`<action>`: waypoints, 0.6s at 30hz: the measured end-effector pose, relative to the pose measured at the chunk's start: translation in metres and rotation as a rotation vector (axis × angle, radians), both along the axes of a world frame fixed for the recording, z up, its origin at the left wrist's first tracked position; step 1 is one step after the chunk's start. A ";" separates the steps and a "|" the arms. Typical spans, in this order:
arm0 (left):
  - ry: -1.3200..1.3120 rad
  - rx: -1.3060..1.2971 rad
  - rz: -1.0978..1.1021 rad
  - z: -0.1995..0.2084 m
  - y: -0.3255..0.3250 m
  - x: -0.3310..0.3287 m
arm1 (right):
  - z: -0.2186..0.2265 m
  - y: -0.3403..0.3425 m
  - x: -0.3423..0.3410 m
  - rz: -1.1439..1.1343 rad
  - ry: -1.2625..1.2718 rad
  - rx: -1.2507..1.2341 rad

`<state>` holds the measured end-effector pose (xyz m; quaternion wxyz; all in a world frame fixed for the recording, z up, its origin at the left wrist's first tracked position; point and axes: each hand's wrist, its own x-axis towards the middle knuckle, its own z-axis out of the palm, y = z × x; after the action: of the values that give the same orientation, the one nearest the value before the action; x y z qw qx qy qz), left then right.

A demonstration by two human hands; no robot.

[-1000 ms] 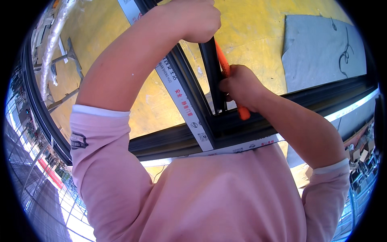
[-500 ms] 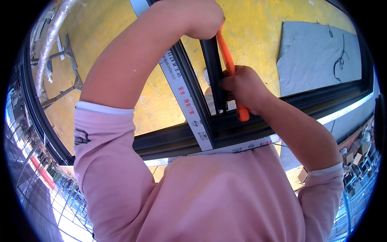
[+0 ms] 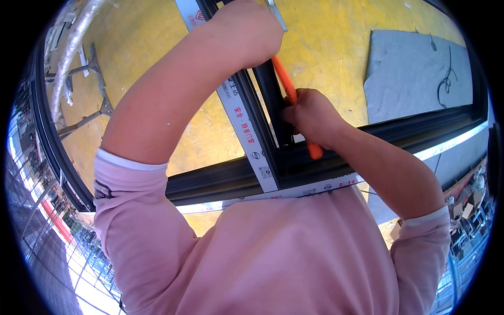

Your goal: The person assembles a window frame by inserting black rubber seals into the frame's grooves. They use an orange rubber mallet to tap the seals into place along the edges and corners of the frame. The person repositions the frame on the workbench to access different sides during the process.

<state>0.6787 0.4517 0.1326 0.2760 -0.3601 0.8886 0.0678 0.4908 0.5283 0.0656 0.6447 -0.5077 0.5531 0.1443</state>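
A long orange handle [image 3: 285, 79] of a tool slants down through my right hand [image 3: 317, 118]. My right fingers are closed round it, and the thumb side also touches a loose-looking black strip [image 3: 270, 97]. That strip runs along the black window-frame bar [image 3: 244, 89], which bears a white printed protective film [image 3: 247, 136]. Higher up, my left hand [image 3: 252, 31] is curled over the strip's upper part; its fingertips are hidden beneath. The handle's upper end disappears by the left hand, so the tool's head is not clear. A thin metallic piece [image 3: 276, 14] shows beyond that hand.
The black frame's near rail [image 3: 210, 181] crosses just in front of my body. Yellow floor [image 3: 325, 42] shows through the frame openings. A grey sheet [image 3: 415, 73] with a dark cord [image 3: 446, 79] lies at the right. Metal stand legs [image 3: 97, 79] and a plastic-wrapped length [image 3: 73, 47] are at the left.
My left hand has shifted slightly left and toward me along the bar. The orange handle's upper end has swung left, with my right hand still gripping it. The metallic piece has come into view.
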 end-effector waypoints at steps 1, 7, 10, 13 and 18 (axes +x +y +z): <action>0.011 0.000 -0.028 0.004 0.000 0.001 | -0.003 0.001 -0.001 0.012 -0.006 -0.012; -0.024 -0.067 0.142 -0.022 0.017 -0.004 | -0.001 0.001 -0.001 0.065 -0.016 -0.040; -0.057 -0.001 0.175 -0.019 0.016 -0.010 | -0.007 0.003 -0.001 0.086 0.011 -0.015; -0.088 0.022 0.150 -0.014 0.017 -0.013 | 0.001 0.000 -0.001 0.106 0.032 0.029; -0.027 0.080 0.125 -0.025 0.010 -0.022 | -0.004 -0.002 -0.006 0.109 0.018 0.054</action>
<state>0.6568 0.4615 0.1072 0.2974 -0.4047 0.8570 0.1155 0.4844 0.5267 0.0620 0.6444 -0.5180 0.5264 0.1985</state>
